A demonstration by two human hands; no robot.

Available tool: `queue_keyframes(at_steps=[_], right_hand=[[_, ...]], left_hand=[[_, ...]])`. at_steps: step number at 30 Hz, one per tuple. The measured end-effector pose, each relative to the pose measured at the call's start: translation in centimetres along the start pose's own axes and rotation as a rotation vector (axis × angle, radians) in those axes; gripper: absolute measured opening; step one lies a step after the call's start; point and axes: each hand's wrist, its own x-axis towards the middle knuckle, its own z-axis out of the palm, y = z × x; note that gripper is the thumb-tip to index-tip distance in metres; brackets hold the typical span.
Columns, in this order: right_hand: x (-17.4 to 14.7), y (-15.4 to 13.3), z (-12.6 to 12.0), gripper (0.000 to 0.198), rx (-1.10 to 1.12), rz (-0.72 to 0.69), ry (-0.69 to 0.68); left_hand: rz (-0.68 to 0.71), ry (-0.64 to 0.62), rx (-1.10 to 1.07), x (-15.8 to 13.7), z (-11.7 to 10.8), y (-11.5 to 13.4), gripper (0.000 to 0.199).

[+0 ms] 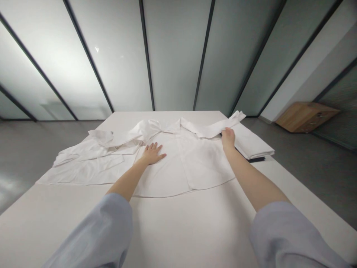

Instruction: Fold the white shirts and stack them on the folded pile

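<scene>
Surface point(189, 230) fills the lower frame. Across the centre lies your white garment point(167, 169), likely light, soft and easily creased; its edges should give the surest hold. Your left hand point(152, 154) rests flat on it, fingers spread; your right hand point(228, 139), right of centre, grips its raised strip.

So you had frosted panels point(177, 56) up front, split by dark strips point(147, 56), with grey floor point(19, 149) either side of the white table point(195, 230) and a wooden cabinet point(301, 114) off right (the glow point(52, 67) was brightest on your left, btw).
</scene>
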Motion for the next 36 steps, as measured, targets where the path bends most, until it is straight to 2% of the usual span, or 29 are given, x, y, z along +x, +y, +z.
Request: queue_keyframes(at_steps=[1, 2, 5, 7, 9, 12, 16, 19, 22, 24, 26, 28, 31, 36], right_hand=[[-1.1, 0.2, 0.5, 0.018, -0.091, -0.048, -0.064], [-2.5, 0.4, 1.1, 0.021, -0.250, -0.122, -0.201], [-6.7, 0.7, 2.9, 0.037, -0.729, -0.372, -0.692], [-9.0, 0.7, 3.5, 0.050, -0.993, -0.424, -0.820], [-10.8, 0.4, 3.5, 0.056, -1.175, -0.443, -0.830], [-12.3, -0.8, 2.6, 0.056, -1.306, -0.486, -0.827], [-12.9, -3.4, 1.2, 0.055, -1.344, -0.459, -0.897], [-12.4, -4.6, 1.3, 0.055, -1.329, -0.379, -0.910], [-11.8, -4.0, 2.5, 0.051, -1.236, -0.480, -0.919], [-11.6, -2.8, 3.5, 0.052, -1.199, -0.550, -0.903], [-11.7, -1.4, 4.2, 0.057, -1.217, -0.526, -0.851], [-11.9, -0.4, 4.5, 0.061, -1.250, -0.459, -0.790], [-12.5, 0.1, 4.0, 0.064, -1.271, -0.419, -0.754], [-13.5, -1.5, 1.9, 0.057, -1.252, -0.493, -0.823]], left_hand=[[0.025, -0.013, 0.008, -0.2, 0.0, 0.2, 0.074], [0.051, -0.020, 0.014, -0.4, -0.1, 0.4, 0.073], [0.100, -0.037, 0.023, -1.4, -0.1, 0.8, 0.071], [0.091, -0.037, 0.026, -2.0, 0.0, 0.8, 0.072], [0.057, -0.030, 0.027, -2.6, 0.0, 0.7, 0.074], [0.019, -0.013, 0.033, -3.4, -0.3, 0.2, 0.080], [0.043, 0.047, 0.058, -4.3, -1.7, 0.2, 0.085], [0.015, 0.062, 0.079, -4.1, -2.9, 1.2, 0.071], [0.037, 0.096, 0.091, -2.8, -2.9, 2.4, 0.056], [0.071, 0.139, 0.078, -1.7, -2.2, 2.8, 0.053], [0.043, 0.132, 0.059, -0.7, -1.2, 2.9, 0.059], [-0.024, 0.069, 0.054, -0.1, -0.4, 2.7, 0.066], [-0.049, 0.009, 0.074, -0.4, 0.1, 2.4, 0.070], [-0.004, 0.025, 0.092, -2.5, -1.1, 2.4, 0.069]])
